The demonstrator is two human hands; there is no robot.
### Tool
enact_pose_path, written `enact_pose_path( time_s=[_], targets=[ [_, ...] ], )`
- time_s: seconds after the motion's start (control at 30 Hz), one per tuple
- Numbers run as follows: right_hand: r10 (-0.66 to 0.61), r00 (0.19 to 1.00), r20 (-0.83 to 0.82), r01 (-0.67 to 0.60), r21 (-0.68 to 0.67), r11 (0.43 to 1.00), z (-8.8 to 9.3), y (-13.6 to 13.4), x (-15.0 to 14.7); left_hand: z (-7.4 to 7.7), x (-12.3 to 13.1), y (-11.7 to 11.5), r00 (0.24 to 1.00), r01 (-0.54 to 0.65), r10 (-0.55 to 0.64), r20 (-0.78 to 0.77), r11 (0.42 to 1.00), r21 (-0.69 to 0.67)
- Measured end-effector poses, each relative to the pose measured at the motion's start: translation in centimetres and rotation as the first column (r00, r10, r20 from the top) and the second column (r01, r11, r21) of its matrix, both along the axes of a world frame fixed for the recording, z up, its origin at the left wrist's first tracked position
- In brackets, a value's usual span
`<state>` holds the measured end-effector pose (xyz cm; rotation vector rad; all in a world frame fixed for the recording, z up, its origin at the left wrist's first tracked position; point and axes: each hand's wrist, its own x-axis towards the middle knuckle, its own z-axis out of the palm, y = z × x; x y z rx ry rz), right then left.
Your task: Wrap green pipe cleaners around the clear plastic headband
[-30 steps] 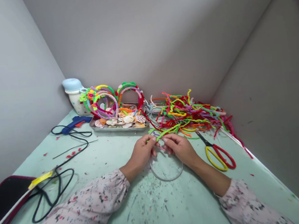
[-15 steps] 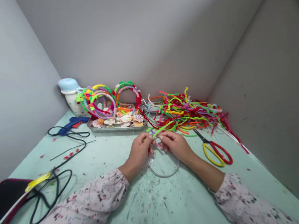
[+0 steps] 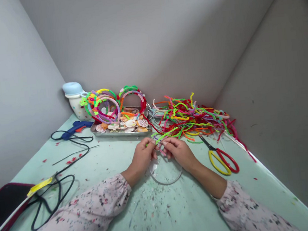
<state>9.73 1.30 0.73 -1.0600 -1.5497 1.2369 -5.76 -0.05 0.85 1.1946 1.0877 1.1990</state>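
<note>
My left hand (image 3: 143, 156) and my right hand (image 3: 180, 152) meet over the middle of the table, fingers pinched close together. Between them is a thin grey headband (image 3: 167, 183), its curve hanging toward me, with both hands on its upper part. A short pink and purple fuzzy strip (image 3: 162, 150) shows at the fingertips of both hands. Just behind the hands lie green fuzzy stems (image 3: 169, 132), part of a colourful pile (image 3: 189, 115). How the strip sits against the band is partly hidden by the fingers.
A metal tray (image 3: 112, 134) holds shells and finished colourful headbands (image 3: 130, 89). Scissors (image 3: 223, 159) lie right. At left are a blue glue gun (image 3: 75, 128), its black cord (image 3: 59, 184), a white bottle with blue lid (image 3: 75, 100) and a black and red object (image 3: 8, 198).
The view has shifted slightly. Both hands have stayed together, and the grey headband has swung a little to the left. The pink strip has shifted between the fingertips.
</note>
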Motion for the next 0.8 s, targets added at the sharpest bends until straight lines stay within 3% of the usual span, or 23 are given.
enact_pose_path(
  time_s=[0.17, 0.8],
  targets=[
    [-0.009, 1.000, 0.005, 0.009, 0.017, 1.000, 0.07, -0.02, -0.01, 0.35, -0.14, -0.26, 0.999, 0.036, -0.036, -0.033, 0.999, 0.007],
    [-0.031, 0.999, 0.014, 0.031, -0.030, 0.999, -0.07, 0.00, 0.04, -0.56, -0.08, 0.03, 0.999, 0.023, -0.023, -0.040, 1.000, 0.021]
  ],
)
